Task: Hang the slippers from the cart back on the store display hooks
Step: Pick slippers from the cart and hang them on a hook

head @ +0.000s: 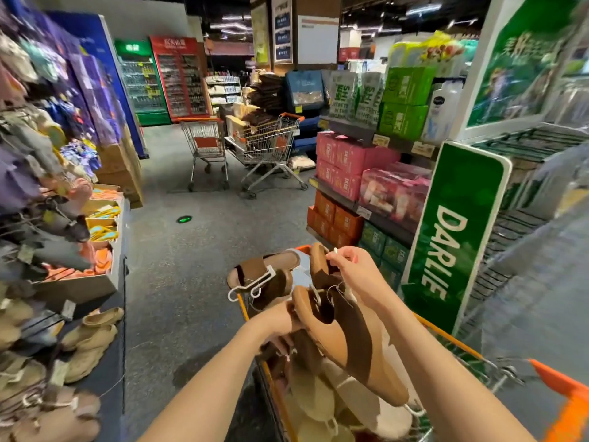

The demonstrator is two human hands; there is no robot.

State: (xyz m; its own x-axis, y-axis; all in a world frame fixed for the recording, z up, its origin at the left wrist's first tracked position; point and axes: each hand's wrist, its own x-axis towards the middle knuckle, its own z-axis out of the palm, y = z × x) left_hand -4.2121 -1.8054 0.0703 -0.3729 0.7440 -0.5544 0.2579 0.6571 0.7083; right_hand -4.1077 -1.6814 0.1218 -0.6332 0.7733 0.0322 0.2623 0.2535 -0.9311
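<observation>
Low in the centre of the frame, both bare hands worked over an orange-rimmed cart (pixel 446 334) heaped with slippers. The left hand (pixel 280 323) had its grip curled under the near end of a tan slipper with a dark brown band (pixel 350 342), which slanted down toward the lower right, tilted over the pale slippers (pixel 315 397) piled in the cart. The right hand (pixel 357 269), just above it, had its grip pinched together on a small white hanger tip (pixel 335 251) at the top of a second tan slipper (pixel 319 263) standing nearly upright. Just left of that, another brown-strapped pair (pixel 264 275) lay at the cart's far end with a white plastic hanger (pixel 251 283) clipped across it. Along the left edge of the frame ran the slipper display (pixel 35 193), blurred, crowded with hanging pairs. Two more carts (pixel 242 148) stood in the aisle at upper centre, and a green Darlie sign (pixel 452 237) rose at right.
</observation>
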